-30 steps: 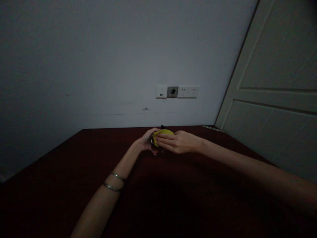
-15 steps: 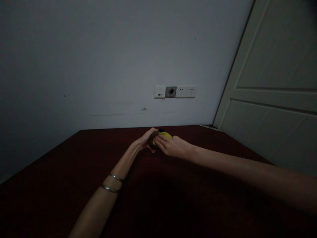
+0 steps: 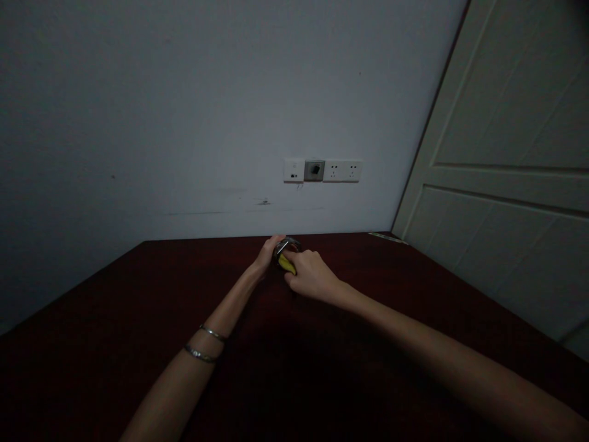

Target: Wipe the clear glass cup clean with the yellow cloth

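I see the left hand (image 3: 265, 255) holding a shiny cup (image 3: 278, 249), its rim (image 3: 293, 240) now exposed. The right hand (image 3: 313, 276) grips yellow cloth (image 3: 286, 264), less visible now, fingertips mostly hidden.

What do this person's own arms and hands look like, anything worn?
The left hand and right hand are gloveless. Two slim, silvery, metal-looking bangles circle the left forearm; the right forearm shows no jewellery. Neither has a visible sleeve.

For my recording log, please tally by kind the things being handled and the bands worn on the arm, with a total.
Yellow cloth-like piece: 1
Dark shiny round-rimmed object, exact type unclear: 1
Silver-toned bracelets: 2
Total: 4
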Motion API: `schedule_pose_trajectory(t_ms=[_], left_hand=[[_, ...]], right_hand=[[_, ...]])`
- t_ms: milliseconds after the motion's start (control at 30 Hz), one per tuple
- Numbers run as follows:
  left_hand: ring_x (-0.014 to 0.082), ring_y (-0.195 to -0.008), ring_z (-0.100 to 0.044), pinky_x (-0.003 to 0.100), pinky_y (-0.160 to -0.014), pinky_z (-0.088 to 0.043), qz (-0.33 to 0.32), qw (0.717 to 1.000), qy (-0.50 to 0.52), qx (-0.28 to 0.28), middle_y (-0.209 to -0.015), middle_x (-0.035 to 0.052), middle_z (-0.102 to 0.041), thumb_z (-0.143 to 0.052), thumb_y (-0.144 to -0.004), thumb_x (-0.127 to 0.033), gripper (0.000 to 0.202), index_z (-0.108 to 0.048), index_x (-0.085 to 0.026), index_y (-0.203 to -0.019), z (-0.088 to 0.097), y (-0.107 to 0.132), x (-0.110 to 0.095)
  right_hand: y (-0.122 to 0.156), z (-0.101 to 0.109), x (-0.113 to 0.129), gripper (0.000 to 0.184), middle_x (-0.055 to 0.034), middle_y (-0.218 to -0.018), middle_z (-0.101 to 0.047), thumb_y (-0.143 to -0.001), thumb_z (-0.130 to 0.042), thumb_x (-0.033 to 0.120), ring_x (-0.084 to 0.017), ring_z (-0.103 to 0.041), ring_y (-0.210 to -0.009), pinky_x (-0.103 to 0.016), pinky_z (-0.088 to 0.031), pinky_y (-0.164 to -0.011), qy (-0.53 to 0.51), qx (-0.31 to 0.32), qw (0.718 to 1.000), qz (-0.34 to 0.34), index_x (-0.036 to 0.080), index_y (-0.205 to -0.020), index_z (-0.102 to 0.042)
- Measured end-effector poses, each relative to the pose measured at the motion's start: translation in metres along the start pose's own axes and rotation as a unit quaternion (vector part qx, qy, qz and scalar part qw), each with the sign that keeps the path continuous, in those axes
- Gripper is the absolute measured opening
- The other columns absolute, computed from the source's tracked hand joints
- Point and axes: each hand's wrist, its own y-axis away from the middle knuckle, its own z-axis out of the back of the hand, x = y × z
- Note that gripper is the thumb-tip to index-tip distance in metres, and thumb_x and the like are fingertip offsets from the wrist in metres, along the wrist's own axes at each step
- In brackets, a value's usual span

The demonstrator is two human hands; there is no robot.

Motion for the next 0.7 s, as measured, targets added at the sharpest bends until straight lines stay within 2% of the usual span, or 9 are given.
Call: schedule_pose_trajectory(t_ms=[67, 133, 167, 200, 300, 367, 533, 633, 700], left_hand=[[0.0124, -0.052, -0.05, 0.023, -0.053, -0.039, -0.034, 0.999, 0.011, -0.021, -0.055, 0.0006, -0.059, -0.053, -0.068, -0.036, 0.025, -0.057, -0.015, -0.057, 0.001, -0.003, 0.002], [0.0125, -0.053, -0.05, 0.024, -0.054, -0.039, -0.06, 0.997, 0.017, -0.04, -0.055, 0.0005, -0.059, -0.053, -0.069, -0.037, 0.026, -0.057, -0.015, -0.056, 0.003, -0.005, 0.005], [0.0125, -0.053, -0.05, 0.024, -0.054, -0.039, -0.073, 0.996, 0.019, -0.048, -0.055, 0.0004, -0.058, -0.052, -0.069, -0.038, 0.027, -0.057, -0.015, -0.057, 0.004, -0.006, 0.007], [0.0125, -0.053, -0.05, 0.024, -0.054, -0.039, -0.085, 0.995, 0.02, -0.056, -0.055, 0.0002, -0.058, -0.052, -0.07, -0.04, 0.029, -0.057, -0.015, -0.057, 0.005, -0.006, 0.009], [0.0132, -0.055, -0.052, 0.025, -0.056, -0.04, -0.108, 0.992, 0.018, -0.061, -0.057, 0.0011, -0.06, -0.054, -0.072, -0.044, 0.033, -0.061, -0.014, -0.06, 0.007, -0.004, 0.011], [0.0145, -0.058, -0.054, 0.025, -0.058, -0.042, -0.121, 0.992, 0.006, -0.026, -0.062, 0.0034, -0.063, -0.054, -0.073, -0.048, 0.039, -0.066, -0.011, -0.068, 0.007, -0.001, 0.011], [0.0149, -0.059, -0.056, 0.025, -0.058, -0.042, -0.168, 0.983, -0.025, 0.063, -0.068, 0.0052, -0.066, -0.051, -0.076, -0.053, 0.047, -0.069, -0.01, -0.083, 0.004, 0.008, 0.006], [0.0158, -0.061, -0.056, 0.026, -0.06, -0.042, -0.186, 0.979, -0.058, 0.066, -0.07, 0.0059, -0.066, -0.052, -0.075, -0.053, 0.047, -0.069, -0.01, -0.083, 0.003, 0.01, 0.003], [0.0167, -0.063, -0.056, 0.026, -0.061, -0.042, -0.182, 0.978, -0.081, 0.058, -0.073, 0.0067, -0.066, -0.052, -0.074, -0.054, 0.048, -0.069, -0.01, -0.083, 0.002, 0.009, 0.002]], right_hand=[[-0.002, -0.002, 0.002, 0.025, -0.0076, -0.08, -0.069, -0.07, -0.05, 0.017, -0.022, -0.064, -0.072, -0.03, -0.046, -0.068, -0.107, -0.034, 0.992, -0.051, 0.017, -0.091, -0.064], [-0.005, -0.004, 0.004, 0.023, -0.003, -0.071, -0.066, -0.068, -0.051, 0.015, -0.017, -0.061, -0.066, -0.026, -0.045, -0.064, -0.254, -0.052, 0.96, -0.101, 0.018, -0.085, -0.066], [-0.007, -0.005, 0.005, 0.021, -0.0012, -0.066, -0.064, -0.066, -0.052, 0.013, -0.015, -0.059, -0.061, -0.025, -0.045, -0.06, -0.355, -0.053, 0.923, -0.136, 0.017, -0.081, -0.066], [-0.009, -0.006, 0.006, 0.019, 0.0, -0.061, -0.061, -0.063, -0.052, 0.012, -0.014, -0.056, -0.057, -0.023, -0.044, -0.055, -0.463, -0.05, 0.867, -0.176, 0.016, -0.076, -0.065], [-0.011, -0.005, 0.009, 0.016, 0.0013, -0.054, -0.057, -0.061, -0.051, 0.008, -0.011, -0.052, -0.048, -0.021, -0.044, -0.045, -0.687, -0.055, 0.666, -0.285, 0.013, -0.071, -0.061], [-0.011, -0.004, 0.01, 0.012, 0.0008, -0.056, -0.058, -0.064, -0.05, 0.01, -0.01, -0.054, -0.049, -0.02, -0.047, -0.045, -0.727, -0.078, 0.599, -0.326, 0.014, -0.072, -0.058], [-0.004, 0.001, 0.007, 0.007, 0.0013, -0.062, -0.058, -0.074, -0.048, 0.014, -0.006, -0.055, -0.052, -0.013, -0.05, -0.048, -0.763, -0.106, 0.525, -0.362, 0.017, -0.072, -0.054], [0.002, 0.001, 0.001, 0.01, 0.0014, -0.06, -0.057, -0.076, -0.047, 0.015, -0.005, -0.054, -0.049, -0.011, -0.049, -0.046, -0.769, -0.099, 0.516, -0.364, 0.016, -0.069, -0.054], [0.006, -0.002, -0.004, 0.009, 0.0012, -0.058, -0.058, -0.075, -0.048, 0.015, -0.005, -0.055, -0.048, -0.012, -0.048, -0.044, -0.765, -0.094, 0.528, -0.357, 0.016, -0.069, -0.055]])
